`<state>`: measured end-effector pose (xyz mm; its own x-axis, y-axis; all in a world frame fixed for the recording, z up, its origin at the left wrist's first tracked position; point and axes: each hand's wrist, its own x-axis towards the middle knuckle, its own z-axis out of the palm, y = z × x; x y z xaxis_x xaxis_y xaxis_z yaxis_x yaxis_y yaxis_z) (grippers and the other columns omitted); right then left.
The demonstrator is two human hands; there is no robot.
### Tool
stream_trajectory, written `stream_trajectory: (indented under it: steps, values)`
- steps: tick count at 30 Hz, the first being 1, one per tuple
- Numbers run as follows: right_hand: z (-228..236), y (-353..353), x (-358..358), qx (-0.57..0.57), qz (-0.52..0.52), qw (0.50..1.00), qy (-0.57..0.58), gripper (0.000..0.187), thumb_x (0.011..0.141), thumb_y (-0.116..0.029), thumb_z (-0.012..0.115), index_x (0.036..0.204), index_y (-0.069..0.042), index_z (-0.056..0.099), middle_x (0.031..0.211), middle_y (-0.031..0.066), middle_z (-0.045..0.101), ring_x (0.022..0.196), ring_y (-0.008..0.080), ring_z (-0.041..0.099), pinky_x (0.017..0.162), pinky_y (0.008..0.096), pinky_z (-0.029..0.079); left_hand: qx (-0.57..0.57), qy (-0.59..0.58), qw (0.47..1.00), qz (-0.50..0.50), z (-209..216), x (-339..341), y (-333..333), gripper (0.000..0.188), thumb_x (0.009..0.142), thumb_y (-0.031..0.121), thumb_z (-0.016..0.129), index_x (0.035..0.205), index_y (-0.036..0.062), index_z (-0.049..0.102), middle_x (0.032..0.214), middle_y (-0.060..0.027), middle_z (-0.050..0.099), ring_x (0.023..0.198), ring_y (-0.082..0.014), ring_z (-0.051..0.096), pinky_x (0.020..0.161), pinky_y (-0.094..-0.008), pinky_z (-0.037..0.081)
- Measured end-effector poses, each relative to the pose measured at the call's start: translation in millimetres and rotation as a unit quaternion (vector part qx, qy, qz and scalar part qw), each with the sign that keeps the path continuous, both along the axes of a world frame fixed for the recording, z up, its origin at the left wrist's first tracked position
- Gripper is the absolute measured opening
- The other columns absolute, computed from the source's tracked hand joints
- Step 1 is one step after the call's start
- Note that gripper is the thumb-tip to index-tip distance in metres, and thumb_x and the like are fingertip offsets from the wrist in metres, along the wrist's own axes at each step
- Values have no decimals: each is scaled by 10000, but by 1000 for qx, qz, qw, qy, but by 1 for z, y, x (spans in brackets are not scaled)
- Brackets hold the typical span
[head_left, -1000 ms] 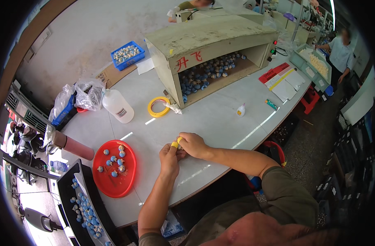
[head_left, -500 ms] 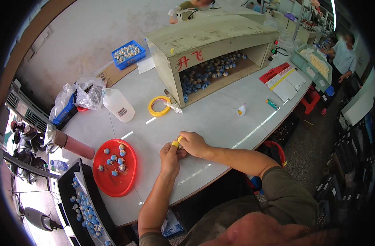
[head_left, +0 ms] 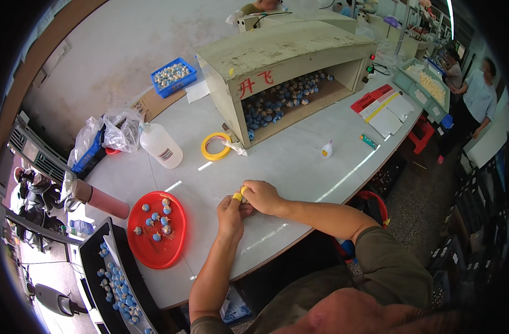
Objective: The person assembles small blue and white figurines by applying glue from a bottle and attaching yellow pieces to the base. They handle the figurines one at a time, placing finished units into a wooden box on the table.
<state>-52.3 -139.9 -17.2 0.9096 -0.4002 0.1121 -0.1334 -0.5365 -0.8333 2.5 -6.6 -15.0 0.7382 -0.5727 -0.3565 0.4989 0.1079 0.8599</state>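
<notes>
On the grey table (head_left: pixel 304 183), the beige metal box (head_left: pixel 288 50) partly hides the blue-and-white balls (head_left: pixel 293 102) inside it, while the black tray (head_left: pixel 131 273) runs to the lower edge of view. Near the table's front edge, the left hand (head_left: pixel 230 216) and right hand (head_left: pixel 264 198), each with a yellow finger cover (head_left: pixel 237 196), meet fingertip to fingertip, pinched closed on a small piece (head_left: pixel 244 200) mostly hidden between them, its shape unclear.

Two hands (head_left: pixel 230 217) (head_left: pixel 264 197), one red tray (head_left: pixel 174 242)
</notes>
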Motion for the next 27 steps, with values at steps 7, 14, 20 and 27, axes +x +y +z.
stream_trajectory:
  steps: [7, 14, 20, 27]
  values:
    - [-1, 0, 0, 9, -2, 1000, 6, 293, 964, -265, 477, 855, -29, 612, 800, 181, 662, 751, 372, 631, 692, 472, 473, -10, 0, 1000, -1, 1, -1, 0, 182, 1041, 167, 495, 991, 16, 584, 842, -80, 658, 695, -130, 623, 622, -244, 521]
    - [5, -1, -1, 3, 5, 1000, 19, 283, 962, -258, 480, 873, -37, 631, 831, 184, 692, 777, 397, 659, 696, 497, 498, -11, -2, 1000, -6, -3, 1, 1, 202, 1044, 201, 515, 991, 16, 577, 849, -89, 666, 709, -140, 639, 640, -254, 526]
    - [5, -4, -2, 9, 5, 1000, 10, 303, 967, -276, 484, 883, -32, 642, 832, 185, 693, 770, 392, 658, 692, 486, 501, -22, -21, 999, -13, -6, 1, 1, 213, 1038, 221, 551, 986, 16, 567, 864, -105, 674, 732, -159, 664, 676, -270, 547]
    - [1, -10, 1, 86, -11, 995, -48, 238, 968, -240, 570, 976, -4, 599, 834, 162, 682, 743, 303, 664, 687, 415, 517, -38, -12, 999, 20, 1, 0, 2, 200, 1052, 223, 529, 1050, 24, 551, 943, -92, 669, 800, -154, 670, 707, -262, 556]
